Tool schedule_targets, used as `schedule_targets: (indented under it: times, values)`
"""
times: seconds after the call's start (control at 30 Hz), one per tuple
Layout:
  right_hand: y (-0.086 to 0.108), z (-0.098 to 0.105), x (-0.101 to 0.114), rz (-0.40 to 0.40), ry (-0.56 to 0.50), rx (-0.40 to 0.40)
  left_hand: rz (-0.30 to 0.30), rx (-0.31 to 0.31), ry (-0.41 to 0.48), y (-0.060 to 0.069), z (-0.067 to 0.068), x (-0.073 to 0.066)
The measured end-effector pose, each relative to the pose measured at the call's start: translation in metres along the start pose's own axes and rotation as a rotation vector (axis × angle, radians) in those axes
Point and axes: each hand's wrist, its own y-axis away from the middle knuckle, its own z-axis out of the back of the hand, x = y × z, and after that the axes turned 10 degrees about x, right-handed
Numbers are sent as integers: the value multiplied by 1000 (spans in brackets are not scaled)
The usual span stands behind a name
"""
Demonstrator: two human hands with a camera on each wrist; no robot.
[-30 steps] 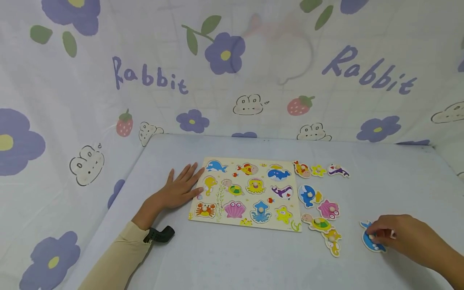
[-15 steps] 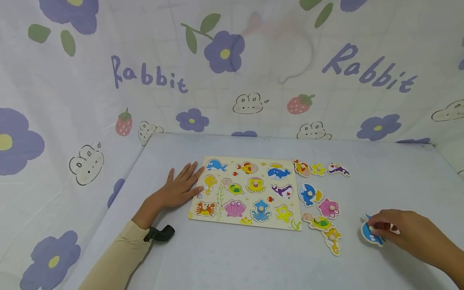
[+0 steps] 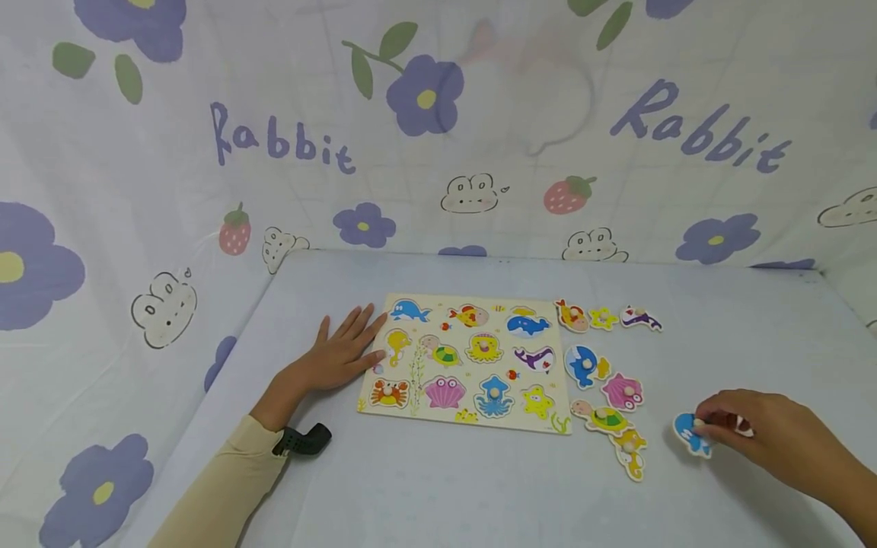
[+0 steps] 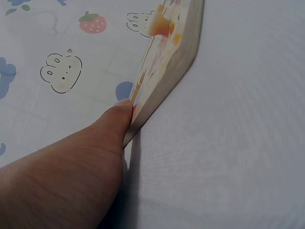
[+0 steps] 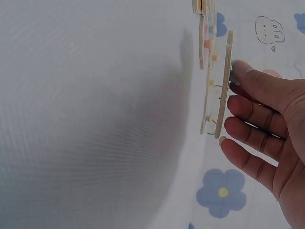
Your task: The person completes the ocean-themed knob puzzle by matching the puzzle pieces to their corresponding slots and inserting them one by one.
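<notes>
My left hand (image 3: 332, 361) lies with spread fingers at the left edge of a wooden peg puzzle board (image 3: 479, 423). In the left wrist view its thumb (image 4: 121, 117) touches the board's edge. My right hand (image 3: 774, 432) pinches the knob of a blue dolphin puzzle piece (image 3: 684, 431), right of the board. The right wrist view shows this piece edge-on (image 5: 225, 86), held off the table. On the board, the crab (image 3: 390, 393), octopus (image 3: 484, 348) and squid (image 3: 494, 397) pieces sit in place with their knobs showing.
Loose pieces lie right of the board: a fish (image 3: 572, 316), a starfish (image 3: 604, 318), a purple whale (image 3: 641, 318), a blue whale (image 3: 582, 366), a pink shell (image 3: 623, 392), a turtle (image 3: 601, 416) and a seahorse (image 3: 629, 454). A patterned cloth (image 3: 411, 167) hangs behind.
My right hand has lifted the dolphin piece off the table, turned it, and shifted it slightly left. The left hand stays where it was on the board.
</notes>
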Motion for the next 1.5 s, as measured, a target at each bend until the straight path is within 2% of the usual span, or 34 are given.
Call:
schedule_targets:
  times: [0.13, 0.33, 0.57, 0.8, 1.0, 1.27, 1.5]
  values:
    - [-1, -1, 3, 3, 1, -8, 1, -3, 1, 0, 1, 0]
    - [-5, 2, 11, 62, 6, -61, 0, -1, 0, -1, -1, 2]
    - [-24, 9, 30, 72, -20, -1, 1, 6, 3, -2, -6, 5]
    - [-45, 20, 59, 124, -32, -8, 8, 19, 4, -3, -4, 3]
    - [-64, 26, 82, 219, -11, -40, 7, 22, 1, -4, -2, 1]
    - [-94, 36, 118, 273, -12, -65, 7, 15, 0, -4, 0, 2]
    - [-129, 44, 154, 331, 34, -19, 21, 28, -11, -5, -4, 7]
